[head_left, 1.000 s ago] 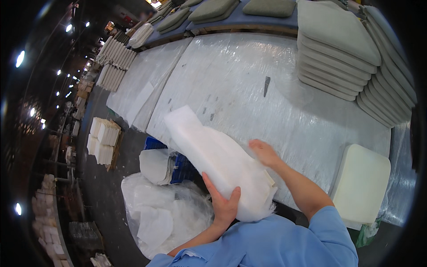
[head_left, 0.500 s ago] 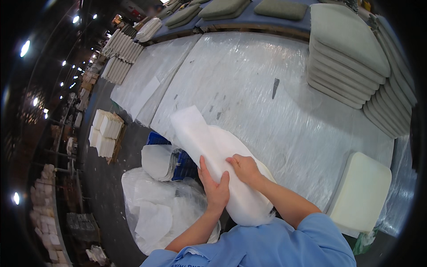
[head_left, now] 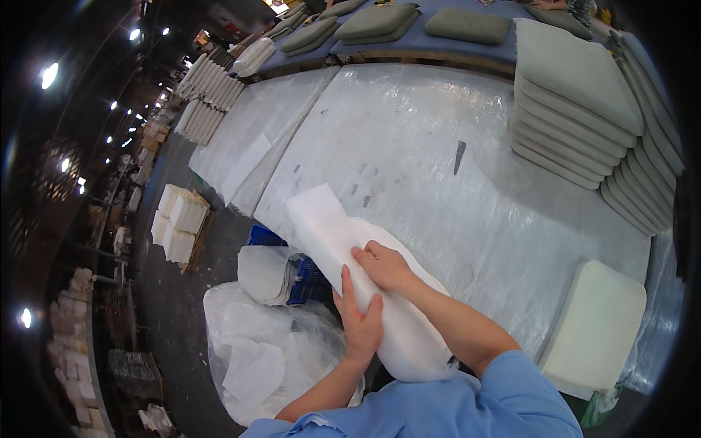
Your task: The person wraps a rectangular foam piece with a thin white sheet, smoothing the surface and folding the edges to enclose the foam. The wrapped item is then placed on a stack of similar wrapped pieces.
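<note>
A long white piece of wadding (head_left: 337,234) lies folded over what looks like a white cushion pad, whose curved edge (head_left: 394,241) shows behind it. The bundle slants from the table's near edge down against my blue shirt. From the left side my left hand (head_left: 361,321) grips it, thumb over the top and fingers along the edge. My right hand (head_left: 383,264) has its fingers curled on the wadding's upper face, just above the left. What lies inside the fold is hidden.
The plastic-covered table (head_left: 387,139) spreads ahead. Grey cushions (head_left: 573,95) stand stacked at right, with a cream foam pad (head_left: 599,325) nearer. To the left are a blue crate (head_left: 307,281) with white sheets (head_left: 266,274), and a clear plastic bag (head_left: 252,365) of white pieces.
My right hand has slid up and left along the wadding. The left hand keeps its hold. The whole view has shifted slightly, with the scene sitting lower.
</note>
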Tool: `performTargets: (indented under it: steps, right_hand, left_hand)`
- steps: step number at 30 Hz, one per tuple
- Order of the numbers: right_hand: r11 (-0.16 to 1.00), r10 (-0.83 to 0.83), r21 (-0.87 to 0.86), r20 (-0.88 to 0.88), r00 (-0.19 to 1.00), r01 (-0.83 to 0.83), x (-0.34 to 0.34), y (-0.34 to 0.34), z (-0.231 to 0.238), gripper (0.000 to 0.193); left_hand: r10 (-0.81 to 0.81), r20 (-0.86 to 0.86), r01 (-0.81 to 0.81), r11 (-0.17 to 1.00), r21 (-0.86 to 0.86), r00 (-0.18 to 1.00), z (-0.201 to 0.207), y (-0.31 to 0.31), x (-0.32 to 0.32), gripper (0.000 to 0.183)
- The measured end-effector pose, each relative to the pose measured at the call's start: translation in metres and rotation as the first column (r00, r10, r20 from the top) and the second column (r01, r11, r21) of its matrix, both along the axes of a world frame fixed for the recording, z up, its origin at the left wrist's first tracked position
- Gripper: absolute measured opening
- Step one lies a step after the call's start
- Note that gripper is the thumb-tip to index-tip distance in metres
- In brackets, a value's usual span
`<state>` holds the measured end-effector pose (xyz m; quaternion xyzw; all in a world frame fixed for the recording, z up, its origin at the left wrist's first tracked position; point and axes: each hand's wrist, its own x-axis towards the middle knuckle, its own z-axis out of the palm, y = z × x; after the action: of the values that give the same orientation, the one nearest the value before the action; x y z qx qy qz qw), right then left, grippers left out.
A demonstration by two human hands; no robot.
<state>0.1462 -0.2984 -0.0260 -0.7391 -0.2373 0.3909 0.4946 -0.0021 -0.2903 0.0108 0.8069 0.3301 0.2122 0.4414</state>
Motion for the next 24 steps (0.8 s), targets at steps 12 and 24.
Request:
performTargets:
  steps: [12,24]
  right_hand:
    - [0.99,-0.105,-0.055,0.35,0.931,0.132,0.014,-0.013,-0.131,0.043]
    - [0.964,-0.205,0.212,0.193,0.96,0.163,0.002,-0.009,-0.087,0.037]
  left_hand:
    - [-0.046,0.018,0.045,0.997,0.061,0.999,0.003,-0.003,0.003,0.079]
    - [0.205,0.029,-0.206,0.952,0.225,0.978,-0.004,0.124,0.026,0.037]
